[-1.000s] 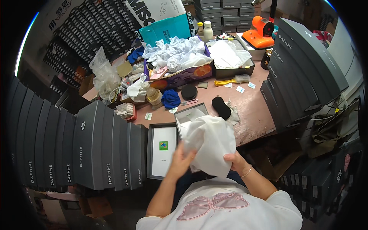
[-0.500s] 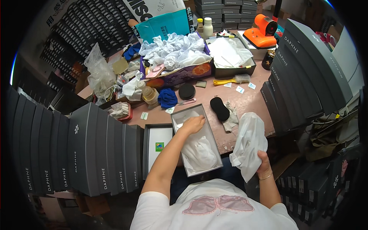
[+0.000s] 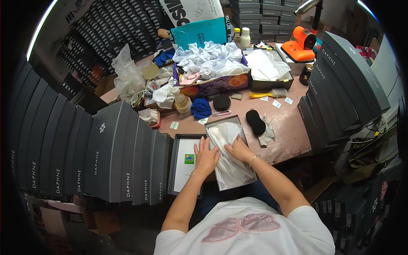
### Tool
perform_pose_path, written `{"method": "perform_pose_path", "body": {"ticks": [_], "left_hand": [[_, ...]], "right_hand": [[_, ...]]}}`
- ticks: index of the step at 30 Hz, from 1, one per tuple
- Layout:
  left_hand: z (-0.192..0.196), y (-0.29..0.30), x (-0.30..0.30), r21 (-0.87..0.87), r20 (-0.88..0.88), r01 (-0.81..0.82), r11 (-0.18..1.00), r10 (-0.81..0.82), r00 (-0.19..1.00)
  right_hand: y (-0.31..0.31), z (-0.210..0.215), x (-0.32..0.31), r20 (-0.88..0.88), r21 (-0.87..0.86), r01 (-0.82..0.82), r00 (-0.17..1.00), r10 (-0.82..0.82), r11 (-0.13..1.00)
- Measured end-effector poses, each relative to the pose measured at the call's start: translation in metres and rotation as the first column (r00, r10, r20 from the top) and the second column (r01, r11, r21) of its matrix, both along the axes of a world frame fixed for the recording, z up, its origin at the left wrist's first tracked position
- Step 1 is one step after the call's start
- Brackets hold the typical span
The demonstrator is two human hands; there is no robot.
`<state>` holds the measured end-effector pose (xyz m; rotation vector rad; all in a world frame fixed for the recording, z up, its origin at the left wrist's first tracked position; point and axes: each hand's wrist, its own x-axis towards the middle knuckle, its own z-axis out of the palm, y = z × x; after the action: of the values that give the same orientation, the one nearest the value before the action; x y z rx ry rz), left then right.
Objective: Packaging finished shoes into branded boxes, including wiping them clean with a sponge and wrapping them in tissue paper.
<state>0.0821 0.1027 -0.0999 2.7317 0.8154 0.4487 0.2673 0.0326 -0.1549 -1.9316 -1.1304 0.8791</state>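
Note:
A grey shoebox [image 3: 219,180] lies open at the table's front, with white-wrapped bundles [image 3: 231,169] inside it. What the white wrapping covers is hidden. My right hand [image 3: 239,150] is over the box, its thumb and fingers closed on the wrapping. At the box's left edge, my left hand [image 3: 207,157] rests with fingers spread, holding nothing. Just left of it lies a dark box lid [image 3: 171,187] with a white card [image 3: 182,170] inside it.
Stacks of dark shoeboxes stand left [image 3: 112,157] and right [image 3: 335,80]. Behind sits a purple carton [image 3: 212,86] heaped with crumpled white paper. A black oval pad [image 3: 255,122], a yellow-handled brush [image 3: 261,95] and a blue cloth [image 3: 200,109] lie on the pink table [image 3: 289,131].
My right hand has brought the white-wrapped bundle from the right down into the shoebox. My left hand has come out of the box to its left edge and spread its fingers.

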Motion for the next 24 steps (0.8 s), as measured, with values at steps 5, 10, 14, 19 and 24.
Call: {"method": "perform_pose_path", "body": {"ticks": [5,10,14,19,24], "left_hand": [[-0.019,-0.016,-0.072,-0.177,0.233,-0.304,0.936,0.340,0.911],[-0.034,-0.033,-0.119,-0.318,-0.148,-0.284,0.905,0.248,0.957],[0.101,-0.033,-0.113,-0.931,0.364,0.301,0.206,0.519,0.773],[0.045,-0.061,-0.066,-0.883,0.373,0.468,0.017,0.631,0.681],[-0.015,-0.058,-0.041,-0.968,0.218,0.076,0.240,0.649,0.729]], "right_hand": [[-0.032,0.045,-0.034,0.306,0.402,-0.010,0.944,-0.124,0.915],[-0.079,0.112,-0.022,0.021,0.385,0.007,1.000,-0.017,0.923],[-0.121,0.117,-0.006,-0.189,0.318,0.067,0.982,-0.006,0.946],[-0.119,0.132,-0.009,-0.095,0.312,0.019,0.995,0.011,0.950],[-0.101,0.044,0.016,0.057,0.102,0.068,0.996,-0.075,0.992]]}}
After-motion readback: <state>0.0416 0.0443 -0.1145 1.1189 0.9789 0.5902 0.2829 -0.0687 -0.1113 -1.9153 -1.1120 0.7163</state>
